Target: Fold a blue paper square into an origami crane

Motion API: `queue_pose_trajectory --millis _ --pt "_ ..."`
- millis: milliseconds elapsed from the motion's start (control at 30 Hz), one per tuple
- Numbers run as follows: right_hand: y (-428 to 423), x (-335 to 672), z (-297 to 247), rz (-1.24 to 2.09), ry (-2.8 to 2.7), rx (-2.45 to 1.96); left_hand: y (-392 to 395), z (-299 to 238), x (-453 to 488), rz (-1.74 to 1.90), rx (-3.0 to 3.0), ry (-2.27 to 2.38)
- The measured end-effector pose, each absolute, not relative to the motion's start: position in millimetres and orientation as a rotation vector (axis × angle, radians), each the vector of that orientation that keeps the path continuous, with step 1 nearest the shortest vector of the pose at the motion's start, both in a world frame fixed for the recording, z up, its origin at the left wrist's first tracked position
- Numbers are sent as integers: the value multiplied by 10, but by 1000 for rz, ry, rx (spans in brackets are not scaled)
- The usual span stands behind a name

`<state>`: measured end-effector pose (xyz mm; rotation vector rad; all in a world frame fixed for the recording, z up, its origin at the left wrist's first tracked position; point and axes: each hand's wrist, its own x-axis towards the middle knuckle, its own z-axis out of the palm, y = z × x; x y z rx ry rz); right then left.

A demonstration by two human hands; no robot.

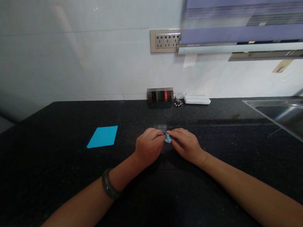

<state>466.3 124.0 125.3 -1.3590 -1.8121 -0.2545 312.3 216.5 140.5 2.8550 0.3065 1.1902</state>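
Observation:
A small piece of folded light-blue paper point(168, 138) sits between my hands, over the middle of the dark countertop point(166, 194). My left hand point(150, 145) pinches its left side, thumb and index finger pressed together. From the other side, my right hand point(187, 143) grips it between thumb and fingertips. The fingers cover part of the paper, so its full shape is hidden. To the left of my left hand, square sheets of bright blue paper point(103, 136) lie flat, apart from both hands.
A blurred-out dark box point(160, 95) stands against the tiled wall, with a small beaded item point(178, 102) and a white flat object point(196, 99) beside it. A metal sink point(288, 111) is at the right. A wall socket point(166, 41) and purple blind point(245, 15) are above.

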Motion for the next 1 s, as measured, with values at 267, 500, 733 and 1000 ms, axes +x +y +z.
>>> queue_pose_trajectory --millis 267,500,733,1000 --pt "1247 4646 1280 -285 -1777 -1368 2165 1393 3117 1205 2831 310" --pt "1231 4633 1302 -210 -1819 -1332 2191 1392 3128 1149 2794 211" --pt "1234 4609 1309 -94 -1761 -1323 2241 1384 3156 1051 2550 222" --pt "1239 4573 1312 191 -1549 -1418 2212 1345 3204 782 1899 409"
